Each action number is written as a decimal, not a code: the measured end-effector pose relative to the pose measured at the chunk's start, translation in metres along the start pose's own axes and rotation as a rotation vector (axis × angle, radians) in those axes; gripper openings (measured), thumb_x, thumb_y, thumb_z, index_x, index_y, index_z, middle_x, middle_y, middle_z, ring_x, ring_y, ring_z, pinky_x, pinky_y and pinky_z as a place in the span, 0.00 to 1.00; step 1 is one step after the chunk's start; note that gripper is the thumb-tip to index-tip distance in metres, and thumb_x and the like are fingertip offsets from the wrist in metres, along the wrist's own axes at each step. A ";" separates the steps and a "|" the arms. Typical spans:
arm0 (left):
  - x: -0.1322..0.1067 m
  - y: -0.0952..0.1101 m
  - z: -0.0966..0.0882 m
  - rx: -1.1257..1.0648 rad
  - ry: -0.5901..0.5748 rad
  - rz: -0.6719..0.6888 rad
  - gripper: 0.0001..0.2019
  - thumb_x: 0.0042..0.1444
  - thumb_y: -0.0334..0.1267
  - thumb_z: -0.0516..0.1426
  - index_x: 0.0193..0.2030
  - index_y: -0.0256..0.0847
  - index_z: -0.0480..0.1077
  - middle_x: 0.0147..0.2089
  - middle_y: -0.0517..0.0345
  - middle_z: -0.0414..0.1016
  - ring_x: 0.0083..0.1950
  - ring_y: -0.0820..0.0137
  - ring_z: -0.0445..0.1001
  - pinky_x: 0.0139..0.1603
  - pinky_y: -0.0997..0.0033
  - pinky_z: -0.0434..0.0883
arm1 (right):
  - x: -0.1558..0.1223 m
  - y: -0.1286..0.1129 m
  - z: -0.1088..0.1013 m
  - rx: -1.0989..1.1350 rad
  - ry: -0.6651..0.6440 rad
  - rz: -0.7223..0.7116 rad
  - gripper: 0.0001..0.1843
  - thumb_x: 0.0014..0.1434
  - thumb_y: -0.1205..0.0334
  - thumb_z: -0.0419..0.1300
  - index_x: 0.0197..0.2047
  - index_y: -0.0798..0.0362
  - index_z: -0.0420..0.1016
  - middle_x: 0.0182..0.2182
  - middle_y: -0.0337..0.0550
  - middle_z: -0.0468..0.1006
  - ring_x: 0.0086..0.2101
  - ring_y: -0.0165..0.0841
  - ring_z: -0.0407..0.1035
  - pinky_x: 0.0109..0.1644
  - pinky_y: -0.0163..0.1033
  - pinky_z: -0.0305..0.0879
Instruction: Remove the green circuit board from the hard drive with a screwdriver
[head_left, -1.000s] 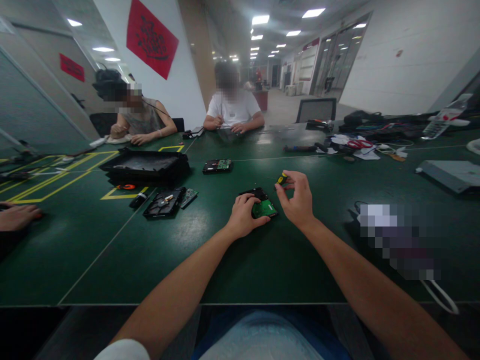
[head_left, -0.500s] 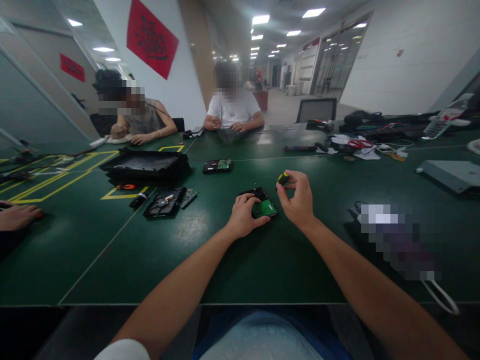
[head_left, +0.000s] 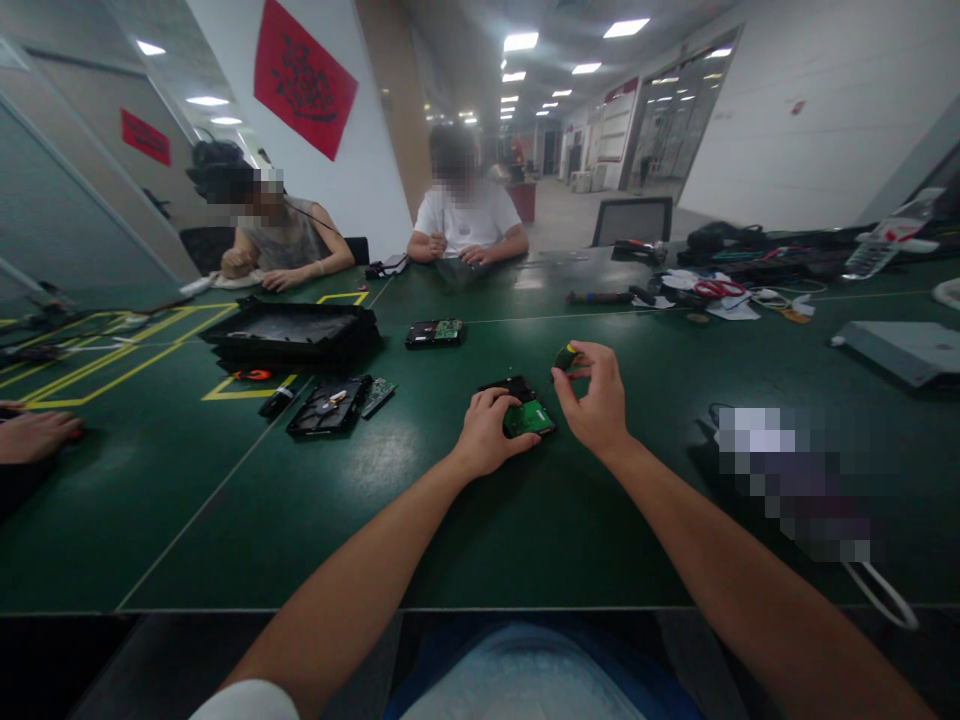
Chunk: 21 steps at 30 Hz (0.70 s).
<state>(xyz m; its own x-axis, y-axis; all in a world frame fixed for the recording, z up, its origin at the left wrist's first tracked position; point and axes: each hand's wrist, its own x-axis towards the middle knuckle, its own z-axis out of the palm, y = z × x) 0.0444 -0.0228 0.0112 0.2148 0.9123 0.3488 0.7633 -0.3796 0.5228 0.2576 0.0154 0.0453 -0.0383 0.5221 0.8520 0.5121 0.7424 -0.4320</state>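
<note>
On the green table lies a hard drive with its green circuit board facing up. My left hand grips it from the left, fingers over the far side and thumb along the near edge, covering part of it. A small screwdriver with a dark green and yellow handle is pinched between the thumb and fingers of my right hand. That hand is just above and right of the drive. The screwdriver's tip is too small to make out.
To the left lie another hard drive, a loose circuit board and a black tray. A third drive sits farther back. A grey metal box is at right. Two people sit across the table; another person's hand shows at far left.
The screwdriver handle has turned slightly in my right fingers, its yellow marks now placed differently. My left hand and the drive stay put. The person in white now holds a thin upright tool.
</note>
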 end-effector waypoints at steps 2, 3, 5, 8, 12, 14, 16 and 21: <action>0.000 0.000 0.000 0.002 0.000 -0.002 0.29 0.52 0.53 0.72 0.58 0.47 0.75 0.66 0.46 0.70 0.70 0.47 0.64 0.71 0.41 0.66 | 0.000 -0.001 0.000 0.000 0.004 -0.004 0.25 0.69 0.60 0.61 0.66 0.44 0.63 0.58 0.53 0.71 0.49 0.44 0.75 0.45 0.53 0.83; 0.000 0.000 0.000 0.003 -0.001 -0.001 0.29 0.52 0.53 0.72 0.58 0.46 0.75 0.66 0.46 0.70 0.70 0.47 0.64 0.71 0.41 0.66 | 0.000 -0.001 0.000 0.001 0.007 -0.006 0.25 0.69 0.60 0.61 0.67 0.44 0.63 0.58 0.53 0.71 0.49 0.43 0.75 0.45 0.53 0.84; 0.000 0.001 0.000 0.003 -0.003 0.004 0.29 0.52 0.53 0.72 0.58 0.45 0.75 0.66 0.45 0.70 0.70 0.48 0.65 0.71 0.42 0.66 | 0.000 -0.001 0.001 0.001 0.016 -0.003 0.24 0.69 0.60 0.60 0.67 0.44 0.63 0.58 0.53 0.71 0.48 0.43 0.75 0.45 0.52 0.84; 0.000 0.001 -0.001 0.007 -0.003 0.010 0.29 0.52 0.53 0.72 0.58 0.45 0.75 0.65 0.45 0.70 0.70 0.48 0.64 0.72 0.43 0.66 | 0.000 0.000 0.001 -0.001 0.029 0.004 0.24 0.69 0.59 0.62 0.66 0.44 0.64 0.57 0.52 0.72 0.47 0.42 0.76 0.44 0.51 0.84; 0.000 0.002 -0.001 0.003 0.000 0.009 0.29 0.53 0.53 0.72 0.58 0.45 0.74 0.65 0.45 0.70 0.70 0.48 0.64 0.71 0.43 0.66 | 0.000 -0.001 0.000 -0.001 0.009 -0.008 0.25 0.69 0.59 0.63 0.66 0.44 0.65 0.57 0.52 0.72 0.48 0.43 0.75 0.44 0.52 0.83; 0.000 0.003 -0.001 -0.001 0.006 0.007 0.29 0.52 0.53 0.72 0.58 0.45 0.75 0.65 0.45 0.70 0.70 0.48 0.64 0.71 0.43 0.66 | 0.001 -0.001 -0.001 0.010 -0.013 -0.005 0.25 0.70 0.60 0.61 0.68 0.43 0.64 0.59 0.53 0.71 0.49 0.43 0.75 0.46 0.53 0.84; 0.000 0.003 -0.001 -0.001 0.007 0.007 0.28 0.53 0.53 0.72 0.57 0.45 0.75 0.65 0.45 0.70 0.70 0.48 0.65 0.71 0.43 0.66 | 0.001 -0.001 -0.001 0.017 -0.024 0.000 0.25 0.70 0.60 0.59 0.69 0.43 0.63 0.60 0.53 0.71 0.49 0.43 0.76 0.47 0.54 0.83; 0.000 0.001 0.000 0.003 -0.003 0.005 0.30 0.52 0.54 0.72 0.58 0.45 0.75 0.66 0.45 0.70 0.70 0.47 0.64 0.71 0.43 0.66 | 0.000 0.000 0.000 -0.005 0.004 0.012 0.25 0.70 0.59 0.61 0.67 0.44 0.64 0.58 0.52 0.73 0.47 0.42 0.77 0.46 0.52 0.83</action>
<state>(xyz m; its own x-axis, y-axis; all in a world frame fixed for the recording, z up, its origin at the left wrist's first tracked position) 0.0449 -0.0228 0.0121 0.2206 0.9107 0.3492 0.7642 -0.3839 0.5183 0.2578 0.0154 0.0456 -0.0289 0.5294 0.8478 0.5170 0.7339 -0.4406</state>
